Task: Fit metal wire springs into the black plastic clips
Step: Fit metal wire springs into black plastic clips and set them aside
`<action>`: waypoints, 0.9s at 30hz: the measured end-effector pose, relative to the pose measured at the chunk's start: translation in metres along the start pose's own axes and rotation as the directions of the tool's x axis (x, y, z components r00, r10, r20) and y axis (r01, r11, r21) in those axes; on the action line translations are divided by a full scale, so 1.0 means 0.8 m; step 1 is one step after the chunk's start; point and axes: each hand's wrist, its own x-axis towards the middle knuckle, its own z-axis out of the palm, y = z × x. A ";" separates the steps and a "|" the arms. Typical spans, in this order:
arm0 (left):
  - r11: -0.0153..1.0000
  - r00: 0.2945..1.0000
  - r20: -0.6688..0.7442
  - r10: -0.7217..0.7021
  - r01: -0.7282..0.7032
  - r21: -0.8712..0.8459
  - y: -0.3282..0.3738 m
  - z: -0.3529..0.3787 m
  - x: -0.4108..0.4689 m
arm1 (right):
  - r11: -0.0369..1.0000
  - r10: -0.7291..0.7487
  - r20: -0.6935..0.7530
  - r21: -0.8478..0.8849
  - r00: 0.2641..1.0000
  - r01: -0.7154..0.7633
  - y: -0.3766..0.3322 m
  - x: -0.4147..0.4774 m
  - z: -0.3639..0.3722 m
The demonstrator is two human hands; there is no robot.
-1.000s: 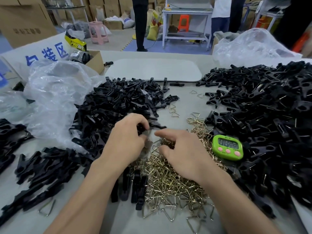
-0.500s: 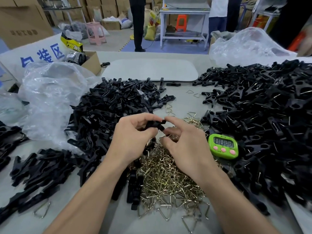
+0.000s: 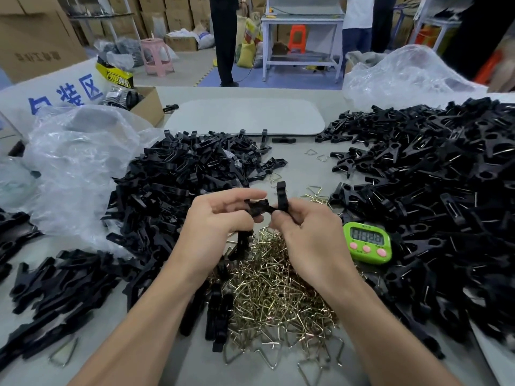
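At the far left of the worktop [image 3: 302, 168]: one crumpled clear plastic bag [image 3: 78, 168] is lying in front of one white sign [image 3: 55, 96], which is showing blue characters; 装区 is readable.
Cardboard box [image 3: 149, 108]: one is sitting behind the bag; the yellow pack [image 3: 114, 76] above it is carrying black lettering that begins PRO, and the rest is too blurred to read.
Left clip heaps: two, too many clips to count; the smaller heap [image 3: 55, 288] is lying at the near left, the bigger heap [image 3: 181, 176] just left of the hands.
Left hand [image 3: 214, 227]: its fingers are curling round one black clip piece [image 3: 257, 208], holding it above the springs.
Right hand [image 3: 312, 240]: its fingers are pinching a second clip piece [image 3: 282, 195], which is standing upright and touching the first.
Wire springs [image 3: 273, 291]: one brassy heap, uncountable, is lying under both hands.
Green timer [image 3: 367, 242]: one, with three pink buttons, is lying just right of the right hand; its digits are blurred.
Right clip heap [image 3: 432, 204]: one, the largest, is covering the right side.
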 end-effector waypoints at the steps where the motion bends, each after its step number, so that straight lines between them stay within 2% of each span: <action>1: 1.000 1.000 0.001 -0.010 0.010 -0.013 0.001 0.000 0.000 | 1.000 -0.002 -0.008 0.012 1.000 0.002 -0.001 0.000 0.000; 7: 0.997 0.990 -0.138 0.003 0.007 0.072 -0.001 0.009 0.004 | 0.999 -0.019 0.003 0.027 1.000 0.019 0.000 0.000 0.001; 11: 0.998 0.983 -0.180 0.023 -0.012 0.064 -0.004 0.011 0.004 | 0.997 -0.062 -0.102 0.038 0.993 0.066 -0.002 0.000 -0.002; 15: 0.993 0.990 -0.136 0.023 -0.006 0.120 -0.008 0.010 0.002 | 0.955 -0.239 -0.158 -0.216 0.958 0.203 -0.002 -0.005 -0.010; 18: 0.997 0.991 -0.134 -0.001 0.012 0.078 -0.011 0.012 0.003 | 0.903 -0.326 -0.175 -0.349 0.929 0.251 -0.008 -0.009 -0.008; 21: 1.000 0.990 -0.137 -0.027 0.027 -0.002 -0.009 0.010 0.003 | 0.866 -0.391 -0.184 -0.407 0.902 0.292 -0.012 -0.011 -0.007; 24: 1.000 0.991 -0.128 -0.031 0.031 0.001 -0.010 0.007 0.003 | 0.825 -0.416 -0.133 -0.471 0.900 0.312 -0.011 -0.010 -0.007; 27: 0.999 0.991 -0.126 -0.034 0.032 -0.018 -0.008 0.007 0.003 | 0.860 -0.403 -0.114 -0.386 0.908 0.333 -0.012 -0.012 -0.006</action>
